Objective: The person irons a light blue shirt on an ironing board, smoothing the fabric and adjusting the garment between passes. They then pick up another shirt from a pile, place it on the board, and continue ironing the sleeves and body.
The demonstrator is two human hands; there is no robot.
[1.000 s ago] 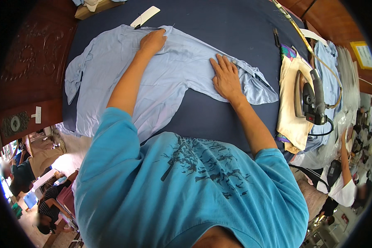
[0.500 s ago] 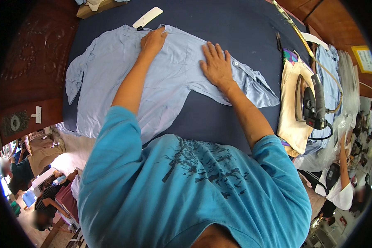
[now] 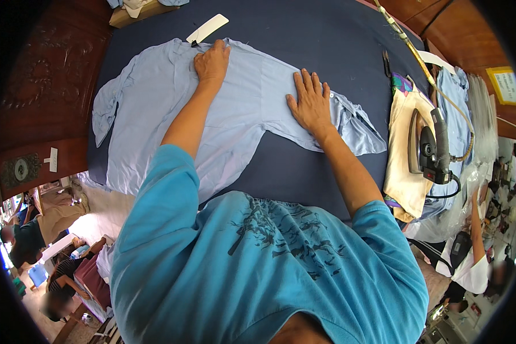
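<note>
A light blue long-sleeved shirt (image 3: 149,103) lies spread on a dark blue padded table (image 3: 315,28). My left hand (image 3: 212,64) has its fingers curled on the shirt's far edge near the collar, pinching the cloth. A long white tag (image 3: 208,28) lies just beyond that edge, beside a small black piece. My right hand (image 3: 311,106) rests flat on the right sleeve, fingers spread, just left of a button. The cuff end beyond it lies folded, with its slit showing. Part of the shirt is hidden under my left forearm.
At the right an iron (image 3: 433,146) with a cord and hose stands on cream cloth (image 3: 404,163). Dark snips (image 3: 387,63) lie above the cloth. Blue garments (image 3: 454,106) and clear plastic are farther right. Carved dark wood (image 3: 46,74) borders the left. Other people are lower left and right.
My right hand has slid to the right along the sleeve toward the cuff, and the cloth behind it looks smoother. My left hand stays at the collar edge.
</note>
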